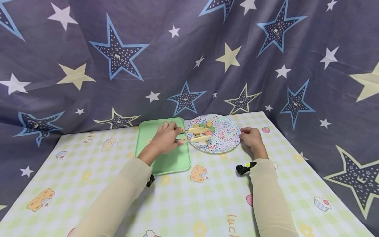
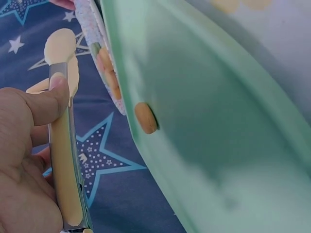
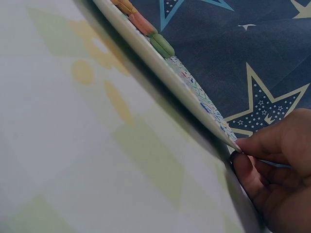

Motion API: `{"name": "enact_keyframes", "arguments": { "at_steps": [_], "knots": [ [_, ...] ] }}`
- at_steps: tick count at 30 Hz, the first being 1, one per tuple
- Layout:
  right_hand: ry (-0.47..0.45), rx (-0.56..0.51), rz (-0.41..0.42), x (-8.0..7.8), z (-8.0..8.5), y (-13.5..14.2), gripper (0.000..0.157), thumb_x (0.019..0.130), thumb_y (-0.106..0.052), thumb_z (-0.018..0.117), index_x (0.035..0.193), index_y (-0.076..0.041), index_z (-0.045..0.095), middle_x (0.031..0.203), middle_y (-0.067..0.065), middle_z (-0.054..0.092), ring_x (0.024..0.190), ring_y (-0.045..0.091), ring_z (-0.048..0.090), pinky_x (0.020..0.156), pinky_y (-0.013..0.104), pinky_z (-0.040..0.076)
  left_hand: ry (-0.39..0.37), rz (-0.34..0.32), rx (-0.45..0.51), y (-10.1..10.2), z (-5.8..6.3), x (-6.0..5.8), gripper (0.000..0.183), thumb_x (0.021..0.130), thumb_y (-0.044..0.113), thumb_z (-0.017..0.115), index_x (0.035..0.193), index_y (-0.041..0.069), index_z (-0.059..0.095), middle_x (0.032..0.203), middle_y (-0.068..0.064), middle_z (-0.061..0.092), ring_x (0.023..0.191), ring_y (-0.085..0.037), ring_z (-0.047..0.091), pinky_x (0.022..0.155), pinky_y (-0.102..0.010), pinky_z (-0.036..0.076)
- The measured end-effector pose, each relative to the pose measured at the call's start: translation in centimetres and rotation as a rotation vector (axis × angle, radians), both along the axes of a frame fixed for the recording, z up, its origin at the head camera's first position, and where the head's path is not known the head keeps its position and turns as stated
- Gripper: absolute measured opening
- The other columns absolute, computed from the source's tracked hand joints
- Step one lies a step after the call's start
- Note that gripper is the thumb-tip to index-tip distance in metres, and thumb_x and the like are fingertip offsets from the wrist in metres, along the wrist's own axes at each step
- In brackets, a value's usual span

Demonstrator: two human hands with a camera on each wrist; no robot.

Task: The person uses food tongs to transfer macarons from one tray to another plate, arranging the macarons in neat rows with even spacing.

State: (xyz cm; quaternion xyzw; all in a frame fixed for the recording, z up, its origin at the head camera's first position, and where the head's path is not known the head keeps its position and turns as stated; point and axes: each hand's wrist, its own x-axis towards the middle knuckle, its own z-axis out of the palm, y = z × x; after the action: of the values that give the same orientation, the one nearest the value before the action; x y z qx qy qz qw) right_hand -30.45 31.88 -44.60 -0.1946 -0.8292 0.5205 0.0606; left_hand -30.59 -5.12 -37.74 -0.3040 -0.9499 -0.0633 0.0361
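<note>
My left hand grips a pair of metal tongs with cream-coloured handles and tips. The tong tips are spread over the left part of a round speckled plate. Several small macarons, green, yellow and pink-orange, lie on that plate around the tips; whether the tips touch one I cannot tell. At the plate's right rim, my right hand pinches the edge between thumb and fingers. A brown-orange macaron sits in the green tray beneath my left hand.
The tray stands just left of the plate on a checked tablecloth printed with bears and cupcakes. A dark star-patterned curtain hangs behind the table and along its right side. Black straps with devices sit at the wrists.
</note>
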Motion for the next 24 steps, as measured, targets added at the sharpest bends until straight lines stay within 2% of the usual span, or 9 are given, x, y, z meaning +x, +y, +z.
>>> {"name": "enact_keyframes", "arguments": {
  "at_steps": [12, 24],
  "knots": [
    [0.001, 0.003, 0.004, 0.2, 0.2, -0.1, 0.038, 0.098, -0.003, 0.057, 0.135, 0.005, 0.061, 0.126, 0.021, 0.061, 0.104, 0.027, 0.059, 0.086, 0.033, 0.050, -0.015, 0.019, -0.040, 0.5, -0.9, -0.4, 0.059, 0.100, 0.040, 0.066, 0.149, 0.010, 0.054, 0.123, -0.006, 0.049, 0.103, -0.026, 0.034, 0.088, -0.040, 0.029],
    [0.000, 0.004, 0.011, 0.3, 0.3, -0.1, 0.039, 0.098, -0.003, 0.058, 0.136, 0.005, 0.061, 0.126, 0.020, 0.061, 0.104, 0.025, 0.058, 0.084, 0.031, 0.050, 0.004, 0.045, -0.094, 0.7, -1.7, -0.7, 0.056, 0.102, 0.041, 0.062, 0.150, 0.012, 0.054, 0.123, -0.006, 0.047, 0.103, -0.026, 0.032, 0.089, -0.041, 0.028]
  ]
}}
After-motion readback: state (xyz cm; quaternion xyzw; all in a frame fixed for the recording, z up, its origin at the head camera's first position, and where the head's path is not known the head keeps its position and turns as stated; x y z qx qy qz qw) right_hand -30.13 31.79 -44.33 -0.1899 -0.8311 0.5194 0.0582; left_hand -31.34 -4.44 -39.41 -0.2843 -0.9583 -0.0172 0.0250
